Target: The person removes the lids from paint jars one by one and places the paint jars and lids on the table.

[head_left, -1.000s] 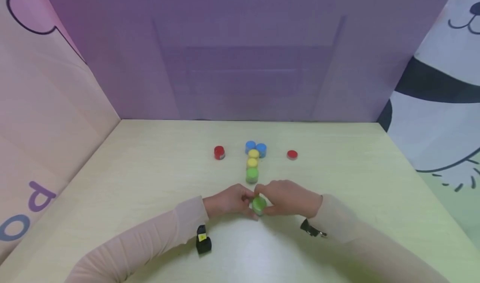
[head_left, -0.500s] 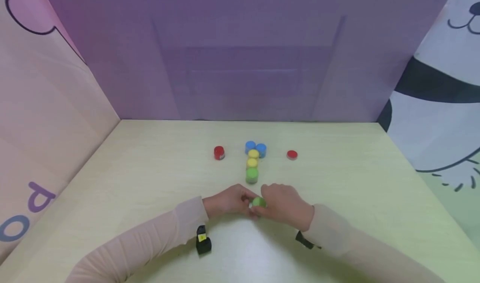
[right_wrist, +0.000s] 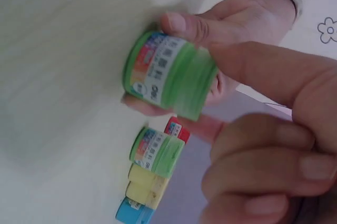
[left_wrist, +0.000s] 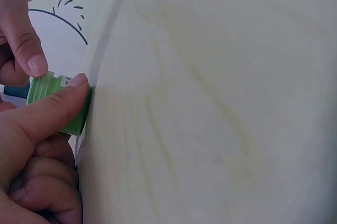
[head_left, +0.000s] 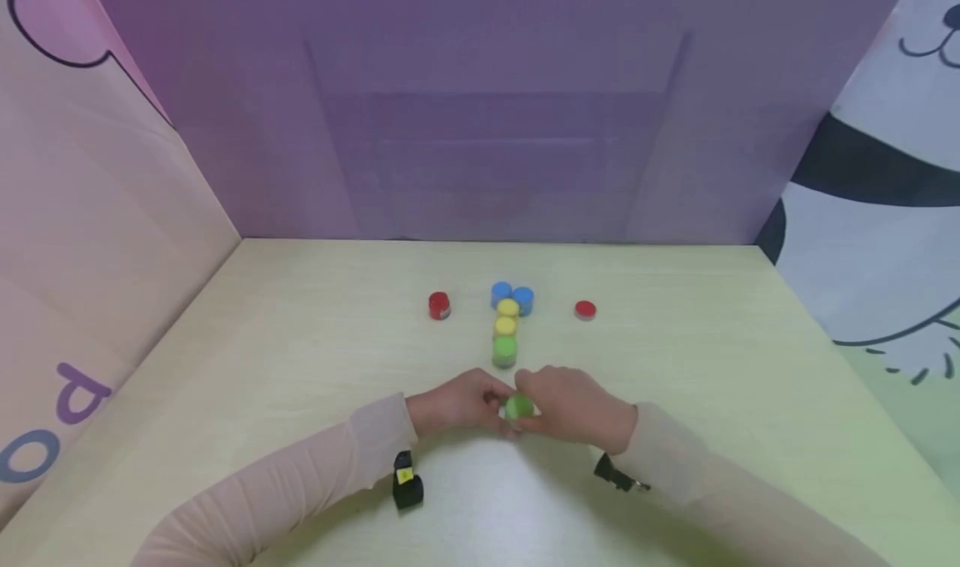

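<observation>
A small green paint jar (head_left: 519,406) with a printed label is between my two hands near the front middle of the table. My left hand (head_left: 461,402) pinches its body between thumb and fingers, as the right wrist view shows. At the top, my right hand (head_left: 576,404) grips the green lid (right_wrist: 196,84) with thumb and index finger; its other fingers are curled. In the left wrist view the jar's base (left_wrist: 84,113) is right at the tabletop. Just beyond stands another green paint jar (head_left: 505,352), apart from the hands.
Behind that second green jar, two yellow jars (head_left: 506,327) and two blue jars (head_left: 522,300) continue the row. A red jar (head_left: 438,306) stands left of it, and a low, flat red piece (head_left: 585,310) lies to its right. A purple panel (head_left: 495,133) closes the table's back.
My right hand has twisted at the green jar's lid, its wrist swinging toward me and then partly back. The left hand has kept its place, and the row of jars is unchanged.
</observation>
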Available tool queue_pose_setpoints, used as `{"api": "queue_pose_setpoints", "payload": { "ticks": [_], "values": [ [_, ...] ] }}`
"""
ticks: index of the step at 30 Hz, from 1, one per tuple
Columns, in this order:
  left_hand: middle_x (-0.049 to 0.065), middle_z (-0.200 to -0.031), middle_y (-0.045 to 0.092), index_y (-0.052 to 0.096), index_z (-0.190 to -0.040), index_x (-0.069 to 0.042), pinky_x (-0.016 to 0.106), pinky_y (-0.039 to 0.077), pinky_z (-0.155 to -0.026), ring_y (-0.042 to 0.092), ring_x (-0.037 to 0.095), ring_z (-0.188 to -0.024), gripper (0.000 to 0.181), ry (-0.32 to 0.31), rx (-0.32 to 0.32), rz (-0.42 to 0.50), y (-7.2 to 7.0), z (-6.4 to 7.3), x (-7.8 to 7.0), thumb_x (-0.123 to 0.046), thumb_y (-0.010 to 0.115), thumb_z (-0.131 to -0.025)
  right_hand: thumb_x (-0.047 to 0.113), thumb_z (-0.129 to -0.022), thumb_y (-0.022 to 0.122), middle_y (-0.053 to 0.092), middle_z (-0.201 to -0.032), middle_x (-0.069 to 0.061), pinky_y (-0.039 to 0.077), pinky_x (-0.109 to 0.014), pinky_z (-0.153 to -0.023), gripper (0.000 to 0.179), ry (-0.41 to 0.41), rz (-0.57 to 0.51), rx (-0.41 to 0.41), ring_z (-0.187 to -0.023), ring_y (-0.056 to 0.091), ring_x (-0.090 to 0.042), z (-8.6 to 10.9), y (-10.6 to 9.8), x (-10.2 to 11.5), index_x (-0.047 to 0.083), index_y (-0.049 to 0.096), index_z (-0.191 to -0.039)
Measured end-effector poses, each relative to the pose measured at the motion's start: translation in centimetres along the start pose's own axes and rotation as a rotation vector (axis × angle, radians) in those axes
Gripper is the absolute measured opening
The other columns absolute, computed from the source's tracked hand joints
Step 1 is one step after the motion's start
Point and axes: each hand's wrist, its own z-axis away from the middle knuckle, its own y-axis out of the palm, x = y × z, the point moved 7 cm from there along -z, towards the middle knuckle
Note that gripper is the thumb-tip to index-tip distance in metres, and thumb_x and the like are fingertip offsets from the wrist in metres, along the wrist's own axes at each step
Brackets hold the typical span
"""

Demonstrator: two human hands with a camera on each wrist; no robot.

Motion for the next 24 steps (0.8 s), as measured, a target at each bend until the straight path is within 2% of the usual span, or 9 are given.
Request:
{"api": "queue_pose_setpoints", "payload": {
  "ticks": [5,9,13,15,19,21,24],
  "values": [
    [-0.001,-0.062,0.045,0.072,-0.106,-0.024,0.027,0.033,-0.062,0.041,0.014,-0.063,0.033,0.000,0.002,-0.009,-0.02,0.02,-0.03,-0.014,0.079,-0.075,0.021,-0.083,0.071,0.058,-0.073,0.008,0.044,-0.025,-0.062,0.020,-0.034,-0.024,0.029,-0.064,0.049,-0.009,-0.06,-0.02,-0.17,0.014,0.060,-0.098],
    [-0.001,-0.063,0.044,0.072,-0.105,-0.024,0.027,0.034,-0.063,0.040,0.014,-0.063,0.032,0.009,0.010,-0.003,0.02,0.02,-0.07,-0.014,0.079,-0.075,0.018,-0.084,0.070,0.065,-0.084,0.005,0.047,-0.027,-0.067,0.027,-0.090,-0.035,0.017,-0.069,0.054,-0.008,0.12,-0.02,-0.34,0.013,0.062,-0.109],
    [-0.001,-0.063,0.046,0.073,-0.103,-0.022,0.027,0.034,-0.064,0.040,0.014,-0.063,0.030,0.007,0.011,0.011,0.06,0.08,-0.08,-0.014,0.079,-0.075,0.022,-0.083,0.071,0.062,-0.076,0.005,0.045,-0.025,-0.061,0.034,-0.093,-0.048,-0.009,-0.064,0.051,-0.008,0.35,0.09,-0.65,0.011,0.059,-0.113],
    [-0.001,-0.062,0.046,0.073,-0.102,-0.023,0.027,0.034,-0.063,0.040,0.014,-0.063,0.029,0.005,0.012,0.013,0.07,0.10,-0.09,-0.014,0.079,-0.075,0.029,-0.083,0.071,0.055,-0.068,0.006,0.041,-0.022,-0.054,0.036,-0.054,-0.058,-0.031,-0.059,0.047,-0.007,0.42,0.11,-0.81,0.008,0.057,-0.109],
    [-0.001,-0.062,0.045,0.073,-0.104,-0.024,0.027,0.032,-0.061,0.039,0.014,-0.063,0.030,0.005,0.012,0.014,0.03,0.11,-0.16,-0.013,0.077,-0.077,0.041,-0.082,0.070,0.041,-0.057,0.004,0.029,-0.022,-0.044,0.038,0.042,-0.072,-0.078,-0.050,0.036,-0.009,0.48,0.19,-0.87,0.007,0.053,-0.087],
    [-0.001,-0.061,0.044,0.073,-0.105,-0.024,0.027,0.032,-0.061,0.039,0.014,-0.063,0.029,0.006,0.007,0.014,-0.02,0.12,-0.21,-0.012,0.076,-0.078,0.044,-0.082,0.070,0.040,-0.056,0.002,0.027,-0.023,-0.044,0.040,0.076,-0.063,-0.090,-0.050,0.035,-0.010,0.44,0.35,-0.81,0.009,0.050,-0.079],
    [-0.001,-0.061,0.043,0.072,-0.106,-0.021,0.027,0.032,-0.061,0.039,0.013,-0.063,0.030,0.010,0.009,0.012,-0.01,0.14,-0.32,-0.011,0.076,-0.078,0.042,-0.082,0.070,0.043,-0.056,0.001,0.029,-0.023,-0.044,0.038,0.117,-0.063,-0.098,-0.050,0.037,-0.011,0.41,0.57,-0.75,0.010,0.050,-0.074]
  ]
}}
